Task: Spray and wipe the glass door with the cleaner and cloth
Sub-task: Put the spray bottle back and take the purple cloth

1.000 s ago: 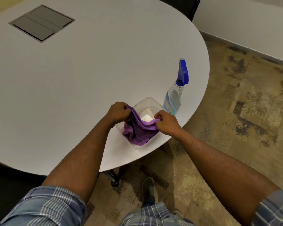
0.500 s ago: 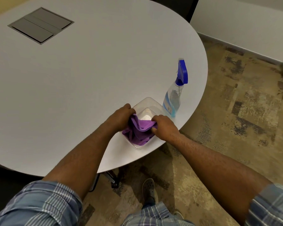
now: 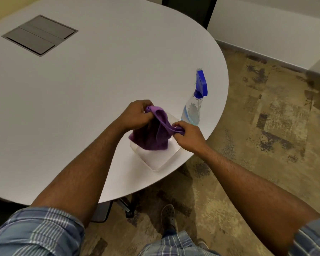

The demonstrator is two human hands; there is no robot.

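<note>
Purple microfibre cloth (image 3: 151,133) is hanging above the clear square plastic container (image 3: 155,159), each upper corner pinched: left hand (image 3: 137,115) and right hand (image 3: 188,133) are both clamping it. The clear spray bottle with a blue trigger head (image 3: 194,106) is standing just beyond the container, near the white oval bench (image 3: 81,89) edge

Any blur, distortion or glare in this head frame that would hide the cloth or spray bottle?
Head view: wide-angle bend curves the table edge; lighting is dim and warm, without harsh glare; the purple cloth held between left hand and right hand is slightly soft; the spray bottle reads clearly.
</note>
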